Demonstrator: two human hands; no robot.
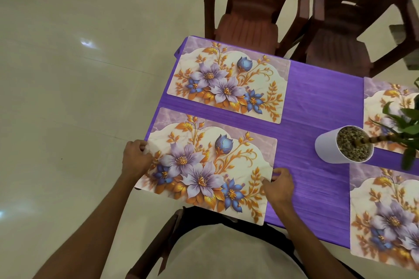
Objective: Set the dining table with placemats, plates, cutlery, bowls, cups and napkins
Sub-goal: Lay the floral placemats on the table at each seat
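While the left hand (136, 159) and right hand (280, 184) pinch its short edges, the floral placemat (208, 165) lies at the table's (317, 97) near-left corner; judged thin, light, flexible, best gripped at opposite edges.

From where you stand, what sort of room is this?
Probably a home dining area: a table with a purple cloth and flowered placemats, plastic chairs drawn up, and a potted plant.
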